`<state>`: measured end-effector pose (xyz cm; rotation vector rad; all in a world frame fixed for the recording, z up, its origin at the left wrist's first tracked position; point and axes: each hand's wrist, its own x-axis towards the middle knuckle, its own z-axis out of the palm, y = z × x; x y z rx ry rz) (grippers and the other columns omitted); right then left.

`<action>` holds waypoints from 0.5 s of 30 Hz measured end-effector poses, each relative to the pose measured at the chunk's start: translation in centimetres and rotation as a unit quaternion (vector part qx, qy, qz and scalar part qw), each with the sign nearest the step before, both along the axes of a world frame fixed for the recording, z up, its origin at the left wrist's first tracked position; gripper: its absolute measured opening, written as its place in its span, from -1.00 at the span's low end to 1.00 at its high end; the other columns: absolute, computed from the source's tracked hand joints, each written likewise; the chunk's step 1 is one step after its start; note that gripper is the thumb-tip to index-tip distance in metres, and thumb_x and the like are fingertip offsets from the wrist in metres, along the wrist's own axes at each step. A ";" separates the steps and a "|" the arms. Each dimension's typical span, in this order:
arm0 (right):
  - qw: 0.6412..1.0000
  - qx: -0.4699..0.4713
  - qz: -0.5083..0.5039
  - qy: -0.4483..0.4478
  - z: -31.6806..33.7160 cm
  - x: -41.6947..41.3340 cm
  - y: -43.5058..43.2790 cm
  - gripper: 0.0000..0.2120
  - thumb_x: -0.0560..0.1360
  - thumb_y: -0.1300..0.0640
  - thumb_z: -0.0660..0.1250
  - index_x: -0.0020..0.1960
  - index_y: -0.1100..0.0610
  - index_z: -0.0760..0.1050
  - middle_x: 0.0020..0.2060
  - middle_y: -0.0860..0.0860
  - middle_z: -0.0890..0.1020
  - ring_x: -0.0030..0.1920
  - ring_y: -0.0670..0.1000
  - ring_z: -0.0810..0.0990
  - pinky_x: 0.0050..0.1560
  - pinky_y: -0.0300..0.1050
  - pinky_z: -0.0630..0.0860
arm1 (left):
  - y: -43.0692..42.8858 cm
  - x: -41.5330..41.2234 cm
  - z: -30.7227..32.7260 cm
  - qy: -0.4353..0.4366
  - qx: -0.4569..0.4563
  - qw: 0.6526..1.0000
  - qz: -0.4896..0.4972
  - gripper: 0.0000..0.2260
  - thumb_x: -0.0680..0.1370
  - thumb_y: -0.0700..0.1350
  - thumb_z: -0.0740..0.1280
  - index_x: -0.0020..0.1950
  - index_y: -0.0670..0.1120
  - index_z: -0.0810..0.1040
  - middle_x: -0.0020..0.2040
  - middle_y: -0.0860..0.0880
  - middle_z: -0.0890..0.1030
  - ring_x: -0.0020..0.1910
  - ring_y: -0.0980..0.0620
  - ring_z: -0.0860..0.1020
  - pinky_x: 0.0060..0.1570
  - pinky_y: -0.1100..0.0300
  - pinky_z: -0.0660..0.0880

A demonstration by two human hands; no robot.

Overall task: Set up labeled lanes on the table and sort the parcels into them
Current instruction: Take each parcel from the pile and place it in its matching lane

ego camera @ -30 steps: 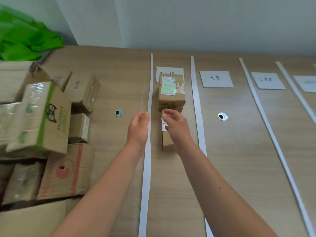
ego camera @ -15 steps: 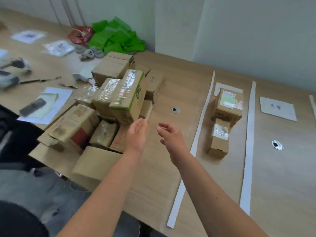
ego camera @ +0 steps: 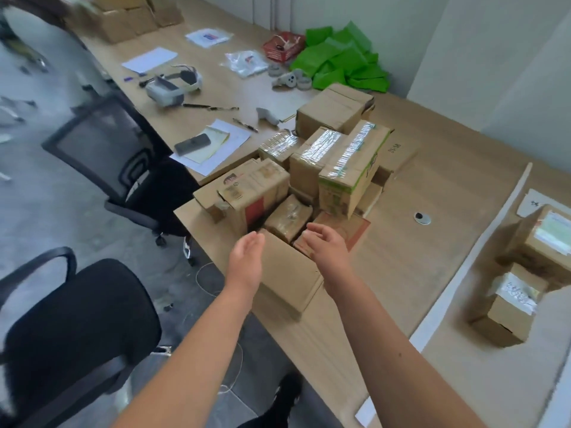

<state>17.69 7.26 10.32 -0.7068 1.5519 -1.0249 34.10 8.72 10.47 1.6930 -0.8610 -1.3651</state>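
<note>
A pile of cardboard parcels (ego camera: 327,168) sits on the wooden table (ego camera: 438,193). Nearest me lies a plain brown parcel (ego camera: 287,273) at the table edge. My left hand (ego camera: 245,262) hovers open at its left side, and my right hand (ego camera: 326,247) hovers open over its right end; neither holds anything. At the far right, two sorted parcels, a large one (ego camera: 543,242) and a small one (ego camera: 509,304), stand in a lane beside a white tape strip (ego camera: 463,267), below a paper label (ego camera: 534,202).
Black office chairs stand to the left, one (ego camera: 74,319) near me and one (ego camera: 117,156) further back. The far table holds a headset (ego camera: 173,84), papers (ego camera: 213,143), a phone (ego camera: 191,144), pens and green bags (ego camera: 343,60). A grommet (ego camera: 421,217) sits in the table top.
The view has swung left from the lanes to the parcel pile. Both my hands have moved with it, from the small sorted parcel to the nearest brown parcel.
</note>
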 end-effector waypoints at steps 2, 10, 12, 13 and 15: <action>1.000 0.013 0.004 0.009 -0.4 0.6 -0.3 -0.75 0.67 0.11 0.39 0.34 0.04 0.57 0.17 0.00 0.66 0.07 -0.11 0.65 0.15 -0.08 0.61 | 1.0 1.3 -1.0 -0.002 0.018 1.000 0.020 -0.60 0.72 0.14 0.27 0.53 0.04 0.47 0.38 0.06 0.55 0.35 0.03 0.49 0.30 0.09 0.40; 0.982 0.054 0.097 0.153 -2.4 2.0 -1.2 -0.57 0.64 0.00 0.42 0.47 0.08 0.56 0.35 -0.04 0.62 0.28 0.00 0.56 0.28 -0.06 0.48 | 3.2 1.4 -5.4 0.015 0.098 0.991 0.090 -0.74 0.70 0.10 0.33 0.34 0.02 0.55 0.30 0.00 0.61 0.28 -0.03 0.54 0.34 0.00 0.47; 0.974 0.065 0.123 0.177 -2.7 2.1 -1.1 -0.54 0.63 0.01 0.41 0.50 0.10 0.54 0.45 -0.02 0.58 0.43 0.04 0.53 0.45 0.01 0.44 | 3.1 1.0 -5.7 0.016 0.106 0.990 0.088 -0.70 0.69 0.12 0.34 0.36 0.02 0.54 0.27 0.02 0.61 0.30 -0.05 0.55 0.42 -0.08 0.47; 0.971 0.069 0.133 0.185 -2.8 2.1 -1.0 -0.53 0.63 0.01 0.40 0.51 0.10 0.53 0.47 -0.01 0.56 0.47 0.06 0.50 0.50 0.03 0.41 | 3.0 0.8 -5.7 0.011 0.106 0.991 0.085 -0.71 0.68 0.13 0.34 0.35 0.04 0.52 0.24 0.05 0.61 0.29 -0.05 0.55 0.42 -0.10 0.47; 0.968 0.078 0.142 0.192 -2.9 2.0 -0.9 -0.50 0.63 0.00 0.39 0.54 0.09 0.50 0.49 -0.01 0.55 0.50 0.08 0.48 0.53 0.08 0.39 | 2.7 0.7 -5.7 -0.001 0.104 0.991 0.081 -0.70 0.68 0.14 0.33 0.37 0.07 0.50 0.20 0.07 0.59 0.27 -0.05 0.54 0.40 -0.10 0.47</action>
